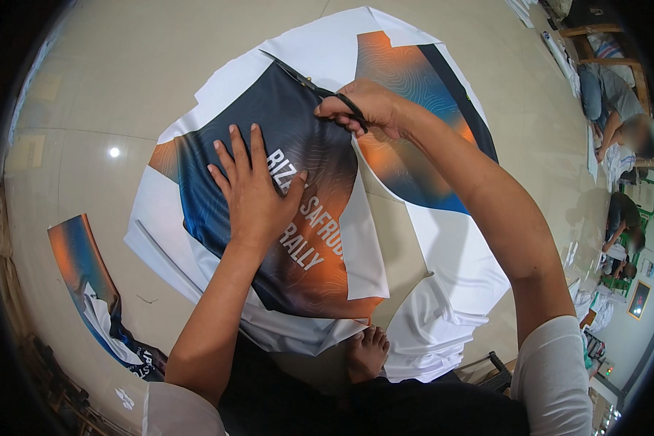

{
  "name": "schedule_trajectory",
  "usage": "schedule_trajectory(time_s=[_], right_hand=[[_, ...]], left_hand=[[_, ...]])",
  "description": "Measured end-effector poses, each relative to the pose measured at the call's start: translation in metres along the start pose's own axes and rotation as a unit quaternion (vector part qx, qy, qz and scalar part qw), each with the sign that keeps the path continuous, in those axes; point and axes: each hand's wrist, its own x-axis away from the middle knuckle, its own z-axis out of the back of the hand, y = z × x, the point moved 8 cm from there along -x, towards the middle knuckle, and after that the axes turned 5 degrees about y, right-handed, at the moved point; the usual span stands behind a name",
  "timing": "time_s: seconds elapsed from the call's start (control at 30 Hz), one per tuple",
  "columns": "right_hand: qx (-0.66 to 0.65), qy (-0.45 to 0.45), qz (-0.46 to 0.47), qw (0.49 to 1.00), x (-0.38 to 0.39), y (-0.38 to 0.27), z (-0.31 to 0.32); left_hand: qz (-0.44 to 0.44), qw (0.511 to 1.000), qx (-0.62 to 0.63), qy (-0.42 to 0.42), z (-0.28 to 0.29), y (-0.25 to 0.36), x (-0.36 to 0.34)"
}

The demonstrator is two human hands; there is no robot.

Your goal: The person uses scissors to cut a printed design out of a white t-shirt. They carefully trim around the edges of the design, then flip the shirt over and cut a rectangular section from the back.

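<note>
My right hand point(367, 107) grips a pair of black-handled scissors point(298, 77). Their blades point up and left, along the top edge of a printed fabric panel point(298, 109) in dark navy and orange with white lettering. My left hand point(258, 185) lies flat on this panel with its fingers spread, pressing on the cloth. White fabric point(232, 87) borders the panel and spreads under and around it. To the right, another printed piece point(407, 94) in orange and blue with fine contour lines is still joined to white cloth.
A separate printed piece point(87, 269) lies on the tiled floor point(116, 94) at the left. My bare foot point(368, 352) rests by the panel's lower edge, beside bunched white cloth point(436, 320). At the far right, other people point(618, 109) sit among fabric.
</note>
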Motion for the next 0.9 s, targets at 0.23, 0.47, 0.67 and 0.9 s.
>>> schedule_trajectory(time_s=[0.23, 0.47, 0.67, 0.9], right_hand=[[-0.007, -0.007, 0.0, 1.0, -0.003, 0.003, -0.001], [-0.005, -0.01, 0.004, 1.0, -0.006, -0.006, -0.004], [0.002, -0.006, 0.009, 1.0, -0.02, -0.02, -0.006], [0.001, -0.001, 0.028, 1.0, -0.031, -0.025, -0.01]], left_hand=[[0.0, 1.0, 0.006, -0.001, 0.001, 0.0, 0.0], [0.003, 1.0, 0.001, -0.002, 0.001, 0.001, -0.001], [0.0, 1.0, 0.008, 0.002, 0.002, 0.001, -0.001], [-0.005, 1.0, 0.025, 0.009, 0.004, 0.001, 0.0]])
